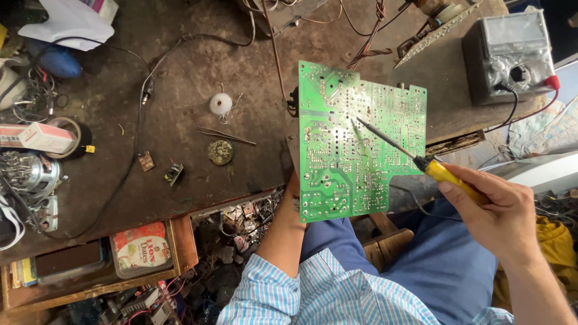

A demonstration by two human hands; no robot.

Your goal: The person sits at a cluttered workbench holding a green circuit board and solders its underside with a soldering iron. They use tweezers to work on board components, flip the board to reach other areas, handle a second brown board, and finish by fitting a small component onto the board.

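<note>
Iron tip on board solder side.
Right hand (pixel 490 207) clamped the yellow-handled soldering iron (pixel 421 161); left hand (pixel 294 188), mostly hidden behind the green circuit board (pixel 355 144), gripped its edge; steadier board advisable.

Single head-worn view, steeply downward, close over workbench (pixel 180 120) edge and lap.

This is looking like a small electronics repair workshop; a stained desk (pixel 180 96) is carrying loose wires (pixel 135 120), a solder spool (pixel 221 103), a meter (pixel 512 54) and a bare speaker (pixel 27 174); an open drawer (pixel 180 241) is spilling scrap parts; a soldering iron (pixel 421 159) is touching a green circuit board (pixel 352 138).
</note>
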